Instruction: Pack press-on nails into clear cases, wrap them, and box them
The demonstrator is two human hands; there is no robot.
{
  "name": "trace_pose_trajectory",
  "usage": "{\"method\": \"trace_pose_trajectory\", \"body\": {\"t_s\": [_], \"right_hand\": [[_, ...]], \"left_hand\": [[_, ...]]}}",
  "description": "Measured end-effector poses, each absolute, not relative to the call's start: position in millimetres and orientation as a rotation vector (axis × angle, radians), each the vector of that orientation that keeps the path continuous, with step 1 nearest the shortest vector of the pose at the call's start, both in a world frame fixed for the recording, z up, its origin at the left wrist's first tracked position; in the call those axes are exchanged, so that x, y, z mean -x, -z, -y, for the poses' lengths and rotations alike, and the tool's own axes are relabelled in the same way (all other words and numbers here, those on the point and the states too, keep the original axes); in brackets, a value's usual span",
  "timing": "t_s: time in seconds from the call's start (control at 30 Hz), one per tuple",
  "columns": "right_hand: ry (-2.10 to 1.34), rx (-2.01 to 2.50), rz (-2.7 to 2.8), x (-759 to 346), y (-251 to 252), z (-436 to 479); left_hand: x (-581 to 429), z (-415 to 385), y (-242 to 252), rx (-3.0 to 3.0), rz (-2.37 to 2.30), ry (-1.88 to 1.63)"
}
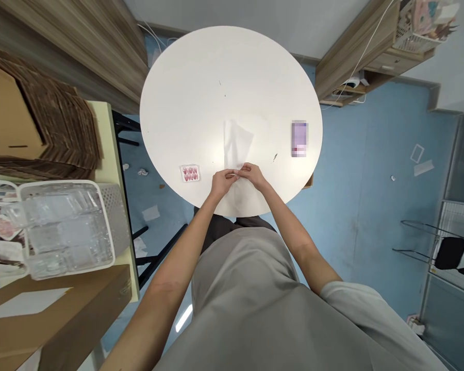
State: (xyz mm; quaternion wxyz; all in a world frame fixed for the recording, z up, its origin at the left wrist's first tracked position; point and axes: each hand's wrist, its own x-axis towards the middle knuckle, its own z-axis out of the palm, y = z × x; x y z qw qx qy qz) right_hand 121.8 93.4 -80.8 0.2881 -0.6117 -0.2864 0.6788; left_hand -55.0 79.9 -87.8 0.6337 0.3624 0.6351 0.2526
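A thin, whitish, see-through sheet (237,141) lies creased on the round white table (193,93), and its far part fans out away from me. Over its near end, my left hand (222,181) and my right hand (253,175) meet, fingertips almost touching. Both hands are closed in a pinch and appear to grip the sheet's near edge; the exact hold is too small to make out. To the left of my left hand sits a small clear pack of pink-red nail-shaped pieces (191,173).
A blurred purple, phone-sized item (299,138) lies at the table's right side. On the left, a side table carries stacked cardboard (73,123), a white basket (110,226) of clear plastic boxes and a brown carton (100,304). Wooden furniture (355,46) stands at the far right.
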Motion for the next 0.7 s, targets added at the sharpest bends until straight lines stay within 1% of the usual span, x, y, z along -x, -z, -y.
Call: {"method": "trace_pose_trajectory", "body": {"t_s": [0.1,0.3,0.5,0.57,0.7], "right_hand": [[-1.833,1.610,0.789,-128,85,-88],[-1.871,1.583,0.701,-132,86,-82],[-1.849,1.587,0.677,-130,80,-83],[-1.803,1.626,0.642,-132,80,-84],[-1.694,1.705,0.566,-143,83,-90]], "left_hand": [[62,-82,87,-0.704,-1.378,-0.549],[70,-86,86,-0.638,-1.303,-0.526],[70,-93,91,-0.639,-1.288,-0.591],[71,-98,94,-0.645,-1.354,-0.652],[84,-113,102,-0.584,-1.648,-0.815]]}}
